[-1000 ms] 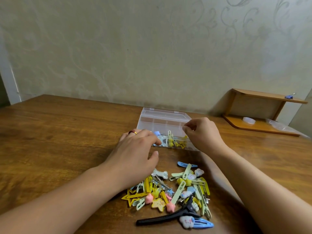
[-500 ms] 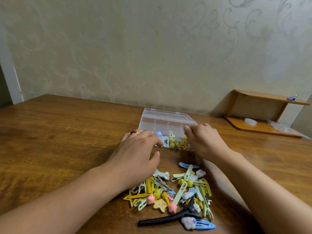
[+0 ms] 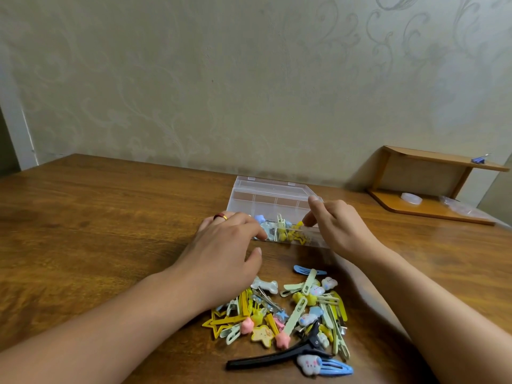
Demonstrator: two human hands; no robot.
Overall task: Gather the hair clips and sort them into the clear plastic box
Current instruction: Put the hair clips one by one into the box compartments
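Working at the wooden table (image 3: 97, 217), largest thing here, with the clear plastic box (image 3: 273, 200) as my landmark: it sits open out in front of me, lid tipped up on its far side, far compartments bare, near row already holding some clips, blue and white at its left end, green and yellow toward the middle.

My left hand (image 3: 221, 253) rests palm down at the box's near-left corner, fingers loosely curled, fingertips at the front wall. Cannot tell if anything is under them. My right hand (image 3: 336, 228) is at the box's near-right end, thumb and forefinger pinched together over the near row, seemingly on a small yellow clip (image 3: 299, 225); contact too small to confirm, so I call it a likely pinch, not certain.

The pile of hair clips (image 3: 288, 314) lies on the near side of the box, toward me, between my forearms, well apart from the front wall. Mixed stars, bones, green bars, mostly pointing box-ward. The black clip (image 3: 277, 353) is the long one, nearest me, long axis running left-right, slightly tilted. Blue snap clip (image 3: 329, 365) just beside its right end.

Judgement: the next grab means pulling a hand back toward me from the box; the left hand looks nearer the pile's left edge, right hand busy over the box.
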